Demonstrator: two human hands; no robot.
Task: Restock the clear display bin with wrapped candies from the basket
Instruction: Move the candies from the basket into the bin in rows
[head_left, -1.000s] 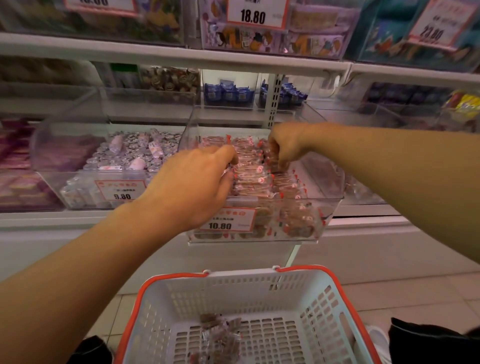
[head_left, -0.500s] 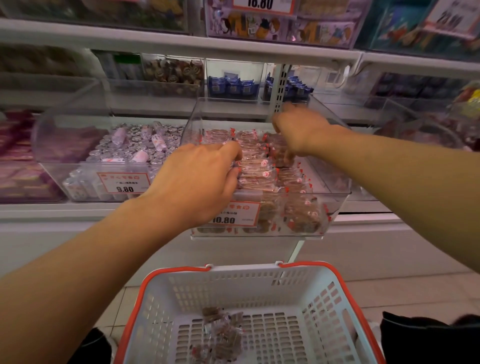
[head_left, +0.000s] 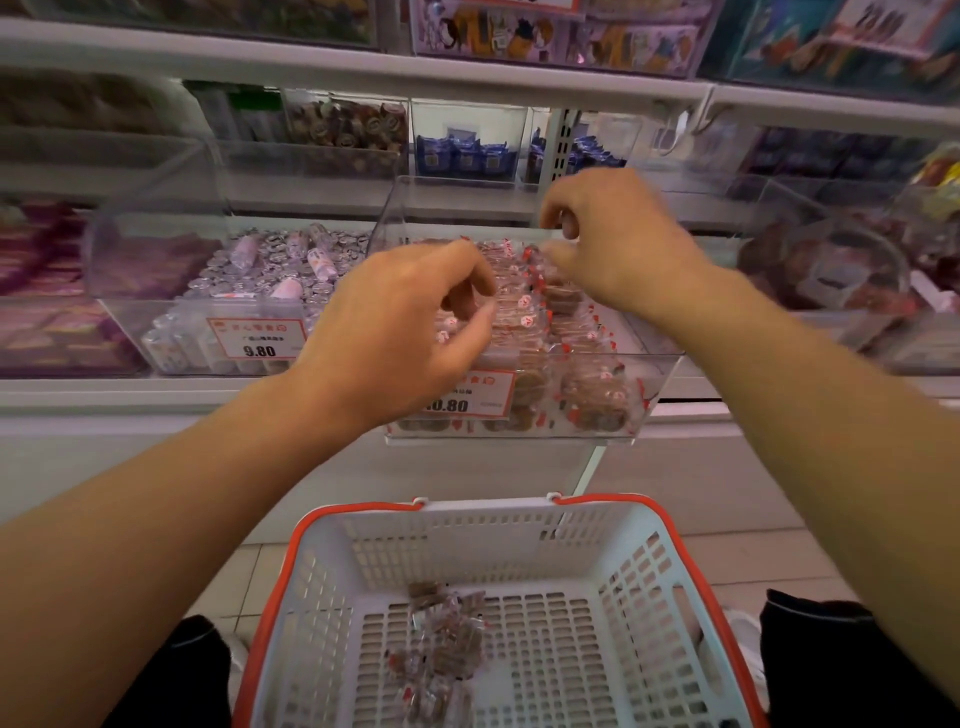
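Left hand (head_left: 400, 332): fingers curled over wrapped candies (head_left: 524, 312) in clear bin (head_left: 654, 384); grip unclear.
Right hand (head_left: 613, 244): curled, hold unclear.

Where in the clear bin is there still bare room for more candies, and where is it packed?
In the clear display bin, the free patch is the strip beside its right wall. The middle is crowded with rows of wrapped candies, with the left hand and right hand over them. The basket floor is mostly bare around its small pile.
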